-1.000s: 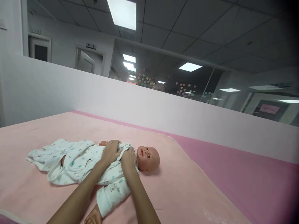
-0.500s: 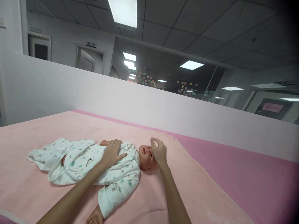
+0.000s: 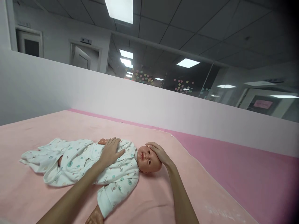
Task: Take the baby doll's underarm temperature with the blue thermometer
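Observation:
A baby doll (image 3: 145, 158) lies on its back on a pale pink blanket (image 3: 149, 193), its head to the right and its face up. It wears a white printed outfit (image 3: 81, 155) with long sleeves and loose legs. My left hand (image 3: 110, 152) rests flat on the doll's chest and belly, fingers stretched out, thumb apart. My right hand (image 3: 160, 152) lies along the top and far side of the doll's head, fingers extended over the forehead. One doll hand (image 3: 95, 216) shows near the bottom edge; the other (image 3: 102, 141) sticks out beyond my left fingers.
A low white wall (image 3: 130, 99) runs behind the padded surface. Darker pink padding (image 3: 233, 158) shows past the blanket's edge on the right. Beyond the wall are glass with heart-shaped stickers (image 3: 142, 76), a half-open door (image 3: 80, 57) and ceiling lights (image 3: 120, 11).
My right hand has shifted from beside the doll's face, fingers curled, to lying along the top of its head, so more of the face shows. My left hand stays on the chest.

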`<state>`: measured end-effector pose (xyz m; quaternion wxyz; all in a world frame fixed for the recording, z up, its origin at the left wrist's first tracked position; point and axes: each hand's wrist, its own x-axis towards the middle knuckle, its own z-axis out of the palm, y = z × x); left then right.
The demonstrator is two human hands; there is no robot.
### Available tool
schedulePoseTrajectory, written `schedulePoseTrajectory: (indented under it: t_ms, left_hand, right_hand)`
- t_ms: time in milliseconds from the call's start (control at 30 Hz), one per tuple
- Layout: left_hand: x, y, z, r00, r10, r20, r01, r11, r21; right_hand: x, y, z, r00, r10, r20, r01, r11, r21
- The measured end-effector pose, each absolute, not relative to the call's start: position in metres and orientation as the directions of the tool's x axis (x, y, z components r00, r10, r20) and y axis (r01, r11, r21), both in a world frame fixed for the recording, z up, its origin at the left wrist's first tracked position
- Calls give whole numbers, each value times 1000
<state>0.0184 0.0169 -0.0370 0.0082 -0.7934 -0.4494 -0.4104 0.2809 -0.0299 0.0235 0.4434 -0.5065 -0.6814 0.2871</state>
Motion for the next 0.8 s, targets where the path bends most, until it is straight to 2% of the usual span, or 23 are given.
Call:
schedulePoseTrajectory:
  t_ms: [167,433,633,800]
  left_hand:
    - [18,17,-37,257,699,667,718,-601,352]
    - [17,17,-37,269,689,673,705,-617,350]
    - [17,19,-39,270,683,678,700,-623,349]
    - [17,17,-36,275,699,661,696,-619,365]
  right_hand:
    - [283,-33,21,-103,960,262,379,281,-881]
    - [284,-35,18,-105,956,275,336,294,-895]
    - [288,-38,9,-7,928,373,337,353,-873]
    - [287,-39,12,-73,947,313,343,318,-884]
